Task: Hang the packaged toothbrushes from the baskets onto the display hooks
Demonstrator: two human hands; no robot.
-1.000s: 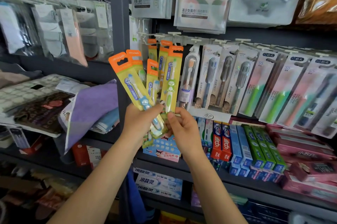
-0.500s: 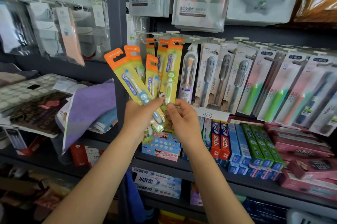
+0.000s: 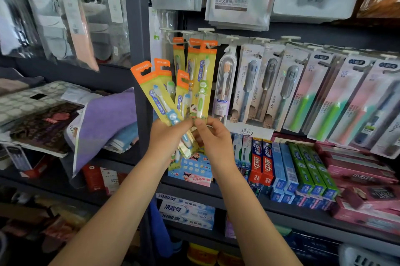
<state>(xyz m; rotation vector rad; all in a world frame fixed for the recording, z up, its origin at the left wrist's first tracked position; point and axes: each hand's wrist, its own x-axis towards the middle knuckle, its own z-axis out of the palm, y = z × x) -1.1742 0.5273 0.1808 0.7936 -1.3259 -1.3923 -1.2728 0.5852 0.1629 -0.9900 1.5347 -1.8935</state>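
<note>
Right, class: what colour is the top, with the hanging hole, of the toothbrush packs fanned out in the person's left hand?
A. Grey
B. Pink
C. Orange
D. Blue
C: the toothbrush packs fanned in the left hand are yellow cards with orange tops around the hanging holes.

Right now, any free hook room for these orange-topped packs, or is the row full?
Leftmost white hooks, beside the grey upright, show bare wire ahead of the hanging orange packs. Rightward, the grey-brush packs and pink-green packs overlap tightly: crowded.
</note>
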